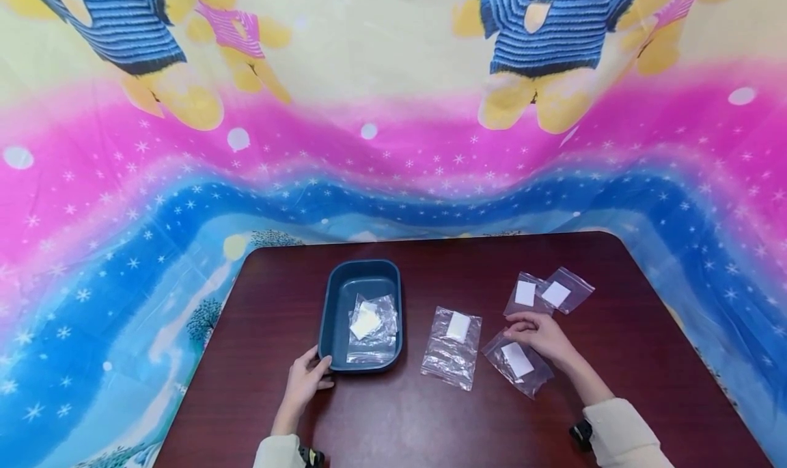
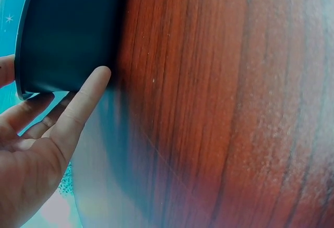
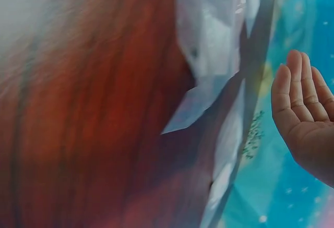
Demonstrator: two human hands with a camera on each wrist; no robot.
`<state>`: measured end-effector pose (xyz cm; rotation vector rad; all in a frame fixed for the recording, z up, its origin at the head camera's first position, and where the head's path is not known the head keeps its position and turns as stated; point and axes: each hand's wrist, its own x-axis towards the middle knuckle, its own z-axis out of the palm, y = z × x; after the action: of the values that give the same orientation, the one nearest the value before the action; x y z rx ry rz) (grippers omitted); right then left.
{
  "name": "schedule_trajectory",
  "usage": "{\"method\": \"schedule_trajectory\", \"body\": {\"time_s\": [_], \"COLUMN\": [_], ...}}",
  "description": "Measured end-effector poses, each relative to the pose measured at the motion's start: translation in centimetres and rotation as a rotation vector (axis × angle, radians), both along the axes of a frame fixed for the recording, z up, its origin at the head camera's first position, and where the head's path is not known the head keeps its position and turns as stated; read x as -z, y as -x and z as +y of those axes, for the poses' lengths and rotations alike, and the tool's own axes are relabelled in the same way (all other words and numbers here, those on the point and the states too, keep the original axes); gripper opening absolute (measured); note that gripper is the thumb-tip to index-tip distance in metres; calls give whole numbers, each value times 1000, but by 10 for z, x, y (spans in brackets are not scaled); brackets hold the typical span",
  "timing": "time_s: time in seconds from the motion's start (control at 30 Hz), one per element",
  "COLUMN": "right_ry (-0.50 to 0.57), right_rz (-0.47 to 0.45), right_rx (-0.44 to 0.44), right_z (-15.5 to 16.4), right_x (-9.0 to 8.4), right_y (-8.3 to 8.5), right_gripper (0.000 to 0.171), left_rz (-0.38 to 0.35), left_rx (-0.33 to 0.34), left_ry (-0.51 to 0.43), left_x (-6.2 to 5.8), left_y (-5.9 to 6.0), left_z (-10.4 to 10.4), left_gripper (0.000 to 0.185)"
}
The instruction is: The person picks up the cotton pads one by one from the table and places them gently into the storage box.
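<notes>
A dark blue tray (image 1: 329, 318) stands on the brown table (image 1: 430, 413), with one clear bag holding a white pad (image 1: 371, 326) inside it. My left hand (image 1: 312, 376) touches the tray's near left corner. In the left wrist view its straight fingers (image 2: 78, 105) lie against the tray's outer wall (image 2: 68, 30). My right hand (image 1: 536, 331) rests at the far edge of another clear bag with a white pad (image 1: 518, 363). The right wrist view shows that hand (image 3: 302, 108) with straight fingers, nothing in it, beside a clear bag (image 3: 209, 35).
A third bag (image 1: 453, 345) lies between the tray and my right hand. Two overlapping bags (image 1: 525, 294) (image 1: 567, 289) lie farther back on the right. A bright cartoon-print cloth (image 1: 393, 147) hangs behind and around the table.
</notes>
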<state>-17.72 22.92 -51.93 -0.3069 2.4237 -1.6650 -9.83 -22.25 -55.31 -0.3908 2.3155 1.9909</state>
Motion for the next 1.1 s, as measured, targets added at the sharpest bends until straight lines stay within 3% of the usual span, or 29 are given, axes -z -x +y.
{"method": "schedule_trajectory", "body": {"time_s": [0.47, 0.8, 1.1], "right_ry": [-35, -215, -367], "right_rz": [-79, -79, -42], "right_rx": [159, 225, 269], "right_z": [23, 31, 28], "right_x": [23, 37, 37], "right_y": [-11, -15, -17], "right_gripper": [45, 47, 47], "left_rz": [9, 21, 19], "left_rx": [6, -3, -11], "left_ry": [3, -4, -14], "left_x": [-2, 0, 3], "left_y": [-2, -2, 0], "left_z": [-1, -2, -2], "left_gripper": [50, 50, 48]}}
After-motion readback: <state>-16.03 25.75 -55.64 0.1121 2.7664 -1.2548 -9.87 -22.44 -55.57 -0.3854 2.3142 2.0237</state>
